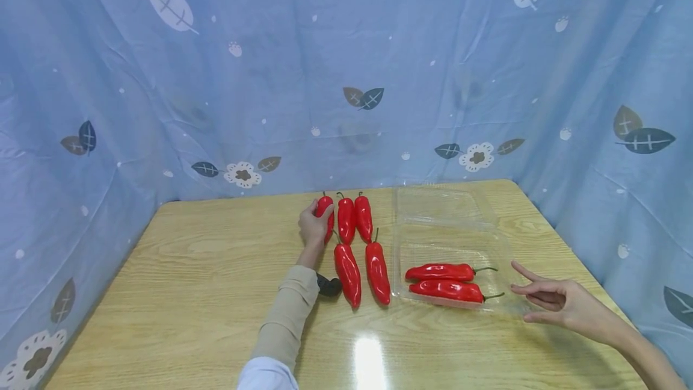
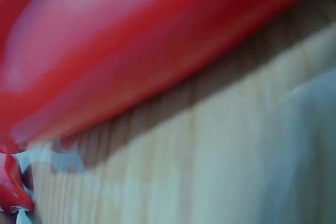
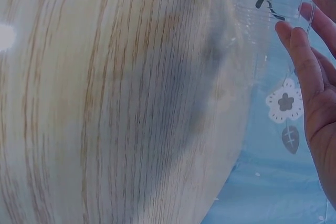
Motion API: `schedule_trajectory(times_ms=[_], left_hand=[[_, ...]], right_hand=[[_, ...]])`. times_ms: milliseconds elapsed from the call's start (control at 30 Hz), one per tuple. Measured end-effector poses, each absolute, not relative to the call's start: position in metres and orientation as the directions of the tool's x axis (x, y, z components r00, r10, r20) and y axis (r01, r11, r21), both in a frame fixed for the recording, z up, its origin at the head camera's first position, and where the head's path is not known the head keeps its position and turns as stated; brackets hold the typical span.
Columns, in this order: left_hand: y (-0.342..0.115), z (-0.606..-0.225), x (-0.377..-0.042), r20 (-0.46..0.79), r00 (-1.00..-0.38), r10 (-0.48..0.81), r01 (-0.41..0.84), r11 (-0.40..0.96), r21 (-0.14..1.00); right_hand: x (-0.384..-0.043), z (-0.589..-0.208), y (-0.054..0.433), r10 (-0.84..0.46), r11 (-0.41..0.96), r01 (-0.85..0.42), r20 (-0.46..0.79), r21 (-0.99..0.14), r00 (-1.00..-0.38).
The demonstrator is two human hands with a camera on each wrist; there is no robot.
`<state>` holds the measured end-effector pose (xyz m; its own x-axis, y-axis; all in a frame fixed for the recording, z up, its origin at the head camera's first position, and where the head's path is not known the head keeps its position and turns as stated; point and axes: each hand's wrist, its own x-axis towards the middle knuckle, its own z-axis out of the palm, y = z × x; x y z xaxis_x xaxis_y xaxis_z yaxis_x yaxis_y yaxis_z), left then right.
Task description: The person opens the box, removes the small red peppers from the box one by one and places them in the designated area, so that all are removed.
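Note:
My left hand (image 1: 312,225) holds a long red pepper (image 1: 326,204) at the back of the table, its thumb and fingers on either side of it. In the left wrist view a red pepper (image 2: 121,40) fills the upper part, close and blurred. A clear plastic clamshell box (image 1: 397,257) lies with its lid folded back, and two red peppers (image 1: 440,271) lie side by side in its base, stems to the right. At the box's right edge is my right hand (image 1: 565,306), fingers extended and slightly spread; whether the fingertips touch the plastic, I cannot tell.
Two red peppers (image 1: 346,221) lie just right of the held one, and two more red peppers (image 1: 348,274) lie nearer the front, left of the box. Blue leaf-patterned curtains (image 1: 303,77) border the wooden table (image 1: 206,294) at the back and both sides.

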<state>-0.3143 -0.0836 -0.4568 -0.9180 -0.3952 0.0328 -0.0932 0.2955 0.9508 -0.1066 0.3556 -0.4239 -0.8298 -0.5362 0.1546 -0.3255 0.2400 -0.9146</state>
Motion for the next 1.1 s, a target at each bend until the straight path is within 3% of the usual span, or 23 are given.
schedule_trajectory(times_ms=[633, 833, 1100], left_hand=[[-0.102, -0.454, -0.303, 0.061, -0.918, -0.392, -0.041, 0.245, 0.969], [-0.116, -0.447, -0.294, 0.066, -0.935, -0.347, 0.026, 0.118, 0.993], [-0.124, -0.428, -0.269, 0.132, -0.973, -0.192, 0.112, 0.110, 0.988]], right_hand=[[-0.106, -0.428, 0.358, -0.539, 0.246, -0.335, 0.159, -0.910, -0.828], [-0.108, -0.426, 0.358, -0.534, 0.248, -0.344, 0.169, -0.906, -0.829], [-0.109, -0.427, 0.358, -0.548, 0.215, -0.348, 0.182, -0.912, -0.816]])
